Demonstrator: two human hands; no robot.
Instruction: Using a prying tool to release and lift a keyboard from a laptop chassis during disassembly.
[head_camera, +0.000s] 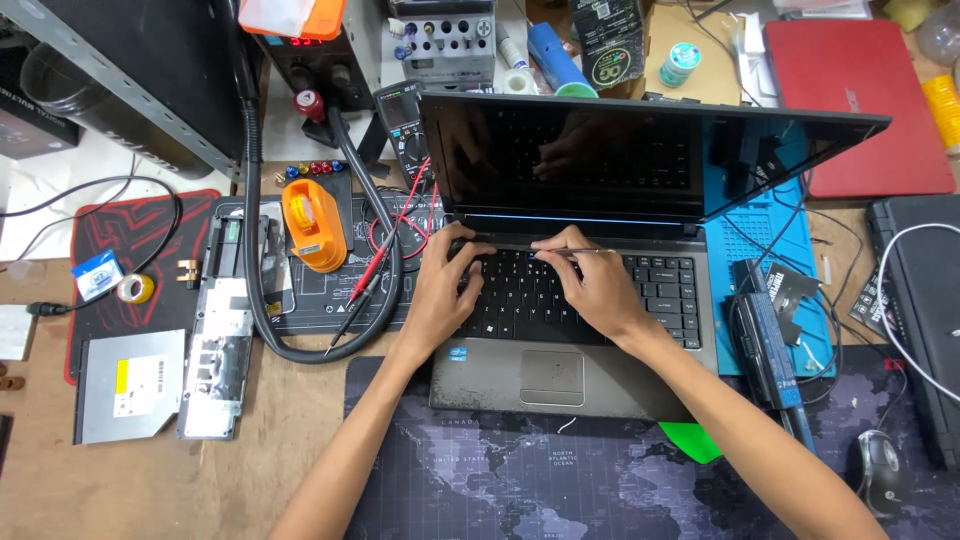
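Both hands are placed on the keyboard of an open grey laptop (560, 330), which lies on a dark desk mat with a world map (500, 480). At the upper edge of the keys, a thin metal tool (585, 251), seemingly tweezers or a fine pick, is pinched between the fingers of the right hand (595, 285). The left hand (445, 290) is not closed on anything; its fingers are curled and pressed on the top left keys near the hinge. The dark screen is tilted back and some reflections are seen in it.

The tool is judged to be light, stiff and a little slippery, so it is best held near the middle, as is done now. The keys and the plastic strip above them are probably thin and fragile, and should be lifted only at the edges, with gentle force. To the left, an orange device (313, 225) and an optical drive (130, 385) are laid on the table.
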